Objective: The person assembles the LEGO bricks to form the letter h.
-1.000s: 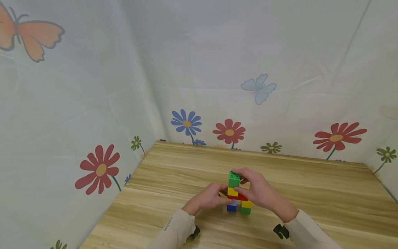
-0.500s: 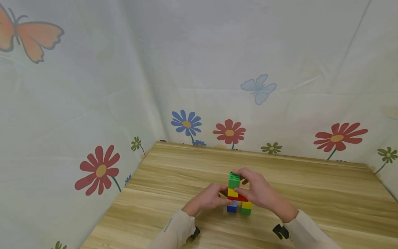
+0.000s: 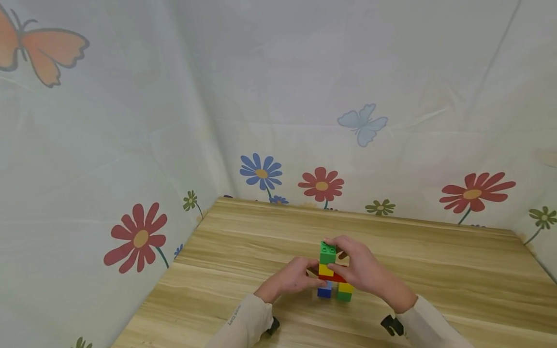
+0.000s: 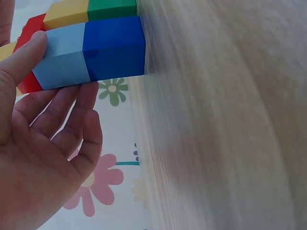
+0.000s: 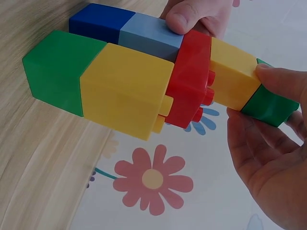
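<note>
Toy building bricks form a small bridge on the table. One leg is a dark blue brick point(image 4: 115, 48) under a light blue brick point(image 4: 62, 60). The other is a lower green brick point(image 5: 57, 74) under a lower yellow brick point(image 5: 127, 88). Across both lies a red brick point(image 5: 192, 72), leaving some studs of the lower yellow brick bare. Above its left end stand an upper yellow brick point(image 3: 326, 269) and an upper green brick point(image 3: 328, 253). My left hand point(image 3: 296, 275) pinches the light blue brick, thumb in front, fingers behind. My right hand point(image 3: 361, 263) grips the upper green brick.
The wooden table point(image 3: 243, 232) reaches back to a pale curtain point(image 3: 278, 87) printed with flowers and butterflies. Dark straps point(image 3: 393, 325) show at the sleeves.
Both hands keep their places on the bricks. Only a very slight downward shift of the bricks in the head view is visible.
</note>
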Demonstrator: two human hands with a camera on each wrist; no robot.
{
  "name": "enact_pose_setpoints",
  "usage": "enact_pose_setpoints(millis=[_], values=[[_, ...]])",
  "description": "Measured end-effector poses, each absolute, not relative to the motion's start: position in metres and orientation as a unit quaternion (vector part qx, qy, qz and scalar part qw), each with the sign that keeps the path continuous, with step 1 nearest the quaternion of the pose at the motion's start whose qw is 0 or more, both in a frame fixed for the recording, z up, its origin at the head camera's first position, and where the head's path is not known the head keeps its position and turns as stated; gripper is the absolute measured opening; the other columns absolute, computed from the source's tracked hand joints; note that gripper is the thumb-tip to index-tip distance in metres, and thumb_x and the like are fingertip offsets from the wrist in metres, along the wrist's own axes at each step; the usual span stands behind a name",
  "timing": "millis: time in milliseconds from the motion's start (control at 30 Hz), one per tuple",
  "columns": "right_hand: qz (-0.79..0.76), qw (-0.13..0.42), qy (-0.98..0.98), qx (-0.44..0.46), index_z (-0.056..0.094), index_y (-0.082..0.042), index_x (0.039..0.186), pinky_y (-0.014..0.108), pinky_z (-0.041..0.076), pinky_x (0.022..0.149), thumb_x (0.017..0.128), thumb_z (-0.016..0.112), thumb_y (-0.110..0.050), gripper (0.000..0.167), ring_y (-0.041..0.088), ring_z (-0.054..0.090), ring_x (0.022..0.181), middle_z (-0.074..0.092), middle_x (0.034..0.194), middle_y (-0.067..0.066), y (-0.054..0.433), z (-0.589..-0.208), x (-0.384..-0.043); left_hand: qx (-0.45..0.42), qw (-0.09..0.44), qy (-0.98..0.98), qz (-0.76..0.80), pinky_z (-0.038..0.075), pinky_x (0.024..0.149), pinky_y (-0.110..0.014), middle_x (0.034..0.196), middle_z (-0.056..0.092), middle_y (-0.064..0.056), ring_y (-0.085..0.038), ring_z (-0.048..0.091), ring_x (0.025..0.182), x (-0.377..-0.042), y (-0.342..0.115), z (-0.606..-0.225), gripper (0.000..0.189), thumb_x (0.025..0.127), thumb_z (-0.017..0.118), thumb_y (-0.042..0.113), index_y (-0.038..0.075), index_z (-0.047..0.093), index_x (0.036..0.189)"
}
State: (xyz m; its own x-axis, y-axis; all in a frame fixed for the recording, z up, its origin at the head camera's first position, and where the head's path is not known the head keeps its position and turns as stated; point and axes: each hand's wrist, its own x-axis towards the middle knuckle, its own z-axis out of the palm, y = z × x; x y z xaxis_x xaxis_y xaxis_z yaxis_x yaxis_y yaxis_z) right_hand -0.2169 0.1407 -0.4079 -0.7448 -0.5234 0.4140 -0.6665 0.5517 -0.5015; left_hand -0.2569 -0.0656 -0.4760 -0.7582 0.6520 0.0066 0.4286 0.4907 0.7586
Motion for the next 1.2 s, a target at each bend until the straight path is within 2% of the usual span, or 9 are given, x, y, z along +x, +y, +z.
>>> enact_pose_setpoints(millis=[533, 800, 1033, 1200], values=[[0.329, 0.123, -0.873, 0.34, 0.054, -0.004, 0.126, 0.028, 0.053, 0.075, 0.078, 0.077, -0.005, 0.054, 0.012, 0.058, 0.087, 0.058, 0.104, -0.002, 0.1395, -0.4097, -0.2131, 0.314, 0.15, 0.847, 0.402, 0.047, 0.081, -0.021, 0.096, 0.064, 0.015, -0.001, 0.058, 0.086, -0.2538, -0.0659, -0.477, 0.027, 0.086, 0.07, 0.032, 0.019, 0.065, 0.109], [0.312, 0.131, -0.881, 0.331, 0.052, -0.005, 0.128, 0.028, 0.053, 0.075, 0.079, 0.077, -0.008, 0.056, 0.012, 0.058, 0.086, 0.057, 0.103, -0.002, 0.1398, -0.4113, -0.2115, 0.306, 0.151, 0.848, 0.405, 0.046, 0.082, -0.022, 0.096, 0.063, 0.015, -0.002, 0.058, 0.086, -0.253, -0.0637, -0.4762, 0.025, 0.086, 0.07, 0.031, 0.02, 0.065, 0.108], [0.308, 0.117, -0.889, 0.319, 0.049, -0.008, 0.13, 0.025, 0.051, 0.076, 0.081, 0.076, -0.011, 0.056, 0.011, 0.057, 0.088, 0.055, 0.107, -0.002, 0.1382, -0.4112, -0.2091, 0.3, 0.156, 0.849, 0.406, 0.046, 0.085, -0.024, 0.097, 0.063, 0.016, -0.002, 0.057, 0.087, -0.2532, -0.0636, -0.4773, 0.027, 0.086, 0.07, 0.031, 0.021, 0.064, 0.11], [0.31, 0.094, -0.898, 0.297, 0.04, -0.008, 0.139, 0.028, 0.052, 0.077, 0.082, 0.075, -0.014, 0.068, 0.016, 0.058, 0.091, 0.055, 0.113, 0.001, 0.1374, -0.4115, -0.2068, 0.319, 0.143, 0.85, 0.394, 0.047, 0.086, -0.026, 0.098, 0.063, 0.015, 0.0, 0.057, 0.09, -0.2539, -0.0656, -0.4769, 0.03, 0.085, 0.072, 0.03, 0.019, 0.063, 0.112]])
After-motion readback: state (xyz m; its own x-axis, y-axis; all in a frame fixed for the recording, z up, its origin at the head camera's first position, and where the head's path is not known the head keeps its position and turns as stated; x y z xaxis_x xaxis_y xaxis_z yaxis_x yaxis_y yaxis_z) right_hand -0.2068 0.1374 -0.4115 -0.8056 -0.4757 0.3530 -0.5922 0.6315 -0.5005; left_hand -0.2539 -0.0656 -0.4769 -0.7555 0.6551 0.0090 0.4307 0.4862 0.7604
